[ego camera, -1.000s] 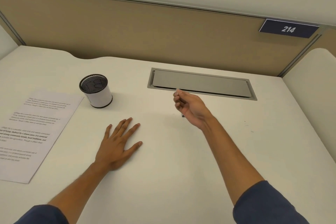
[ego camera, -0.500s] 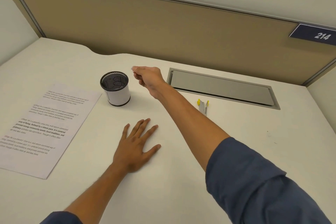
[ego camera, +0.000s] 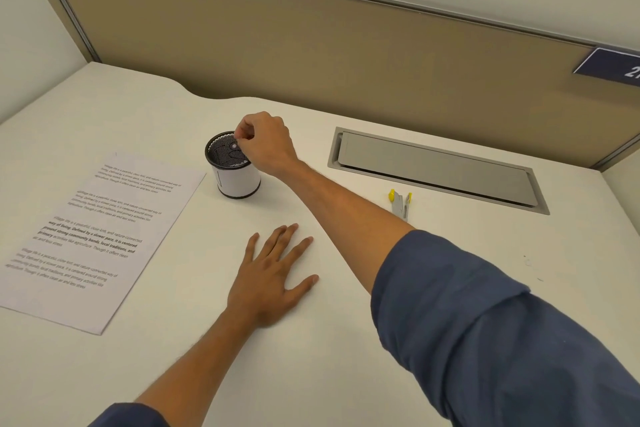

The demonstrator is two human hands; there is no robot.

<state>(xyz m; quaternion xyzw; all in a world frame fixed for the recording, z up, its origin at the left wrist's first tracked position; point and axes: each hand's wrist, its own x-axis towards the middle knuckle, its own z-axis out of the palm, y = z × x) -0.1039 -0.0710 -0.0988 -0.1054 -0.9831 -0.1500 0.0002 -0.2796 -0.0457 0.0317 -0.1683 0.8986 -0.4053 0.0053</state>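
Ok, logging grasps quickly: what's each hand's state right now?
Left hand: open, flat on the desk.
Right hand: pinching a small pale-tipped item over the cup.

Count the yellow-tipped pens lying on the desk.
2 yellow-tipped pens: one and another side by side on the desk, between the right forearm and the grey hatch. The forearm may hide more.
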